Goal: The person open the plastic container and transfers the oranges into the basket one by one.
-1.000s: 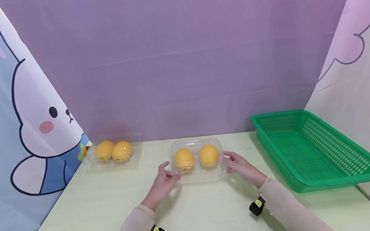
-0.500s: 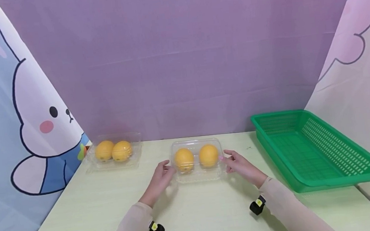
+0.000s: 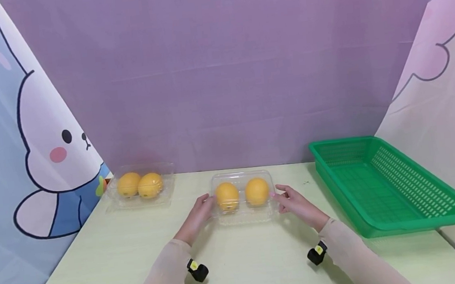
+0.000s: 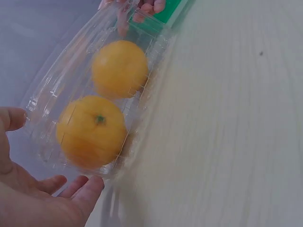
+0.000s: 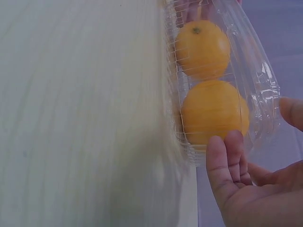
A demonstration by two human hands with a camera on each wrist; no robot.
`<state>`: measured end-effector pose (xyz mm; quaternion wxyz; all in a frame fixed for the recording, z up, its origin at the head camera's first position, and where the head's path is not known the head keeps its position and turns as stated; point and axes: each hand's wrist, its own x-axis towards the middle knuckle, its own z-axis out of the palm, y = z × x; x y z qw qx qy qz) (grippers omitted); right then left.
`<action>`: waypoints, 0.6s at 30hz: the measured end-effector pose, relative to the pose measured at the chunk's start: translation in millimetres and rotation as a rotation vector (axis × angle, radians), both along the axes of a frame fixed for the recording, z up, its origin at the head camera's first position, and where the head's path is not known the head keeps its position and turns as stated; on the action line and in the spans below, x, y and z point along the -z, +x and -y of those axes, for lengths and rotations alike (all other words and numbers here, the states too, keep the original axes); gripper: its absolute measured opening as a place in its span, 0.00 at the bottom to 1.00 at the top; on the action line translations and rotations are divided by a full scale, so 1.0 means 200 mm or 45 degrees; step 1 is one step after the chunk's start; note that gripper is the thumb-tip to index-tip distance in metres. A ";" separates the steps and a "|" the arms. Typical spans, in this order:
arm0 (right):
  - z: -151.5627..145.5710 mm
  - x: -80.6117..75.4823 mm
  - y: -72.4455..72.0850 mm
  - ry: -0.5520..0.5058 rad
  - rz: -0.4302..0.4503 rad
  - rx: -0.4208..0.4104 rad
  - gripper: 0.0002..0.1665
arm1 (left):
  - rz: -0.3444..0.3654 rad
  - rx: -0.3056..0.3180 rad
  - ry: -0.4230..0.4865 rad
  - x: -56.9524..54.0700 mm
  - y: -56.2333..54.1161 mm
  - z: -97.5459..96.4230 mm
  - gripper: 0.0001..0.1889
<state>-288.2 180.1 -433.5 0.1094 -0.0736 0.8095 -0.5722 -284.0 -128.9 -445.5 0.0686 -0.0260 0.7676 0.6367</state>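
Observation:
A clear plastic clamshell box [image 3: 246, 215] with two oranges [image 3: 227, 197] inside lies on the table before me, its transparent lid over the fruit. At its left end, my left hand [image 3: 198, 213] holds the box between thumb and fingers, as the left wrist view shows from below the orange with a green stem spot [image 4: 92, 132]. My right hand [image 3: 299, 206] grips the opposite end, thumb by the lid and fingers [image 5: 218, 158] against the side. Whether the lid is fully fastened cannot be made out.
A second clear box [image 3: 168, 195] with two oranges [image 3: 150, 185] stands at the back left. On the right is a green plastic basket [image 3: 379, 182] with perforated walls. A purple cloth [image 3: 229, 77] hangs behind the table [image 3: 248, 268], with printed cloths at both sides.
My left hand has shifted from the box's front left corner back along its left end, briefly drawing slightly away. The right hand and the box have stayed almost still.

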 end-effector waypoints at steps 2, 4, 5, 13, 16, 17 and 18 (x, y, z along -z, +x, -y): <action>0.00 0.00 0.00 -0.001 0.004 0.005 0.44 | 0.001 0.022 0.039 0.00 0.00 0.00 0.40; 0.00 0.00 0.00 0.001 0.007 0.008 0.44 | -0.009 0.042 0.059 0.00 0.00 0.00 0.40; 0.00 0.00 0.00 0.003 0.006 0.006 0.43 | -0.015 0.051 0.063 0.00 0.00 0.00 0.40; -0.01 -0.01 0.01 0.015 -0.006 -0.014 0.42 | -0.002 0.058 0.045 0.00 0.01 0.00 0.42; -0.02 -0.01 0.01 0.020 -0.019 -0.021 0.42 | -0.013 0.068 0.043 0.00 0.01 0.00 0.42; -0.02 -0.01 0.01 0.021 -0.023 -0.021 0.41 | -0.013 0.071 0.042 0.00 0.01 0.00 0.42; -0.02 -0.01 0.01 0.022 -0.026 -0.024 0.41 | -0.015 0.076 0.041 0.00 0.01 0.00 0.41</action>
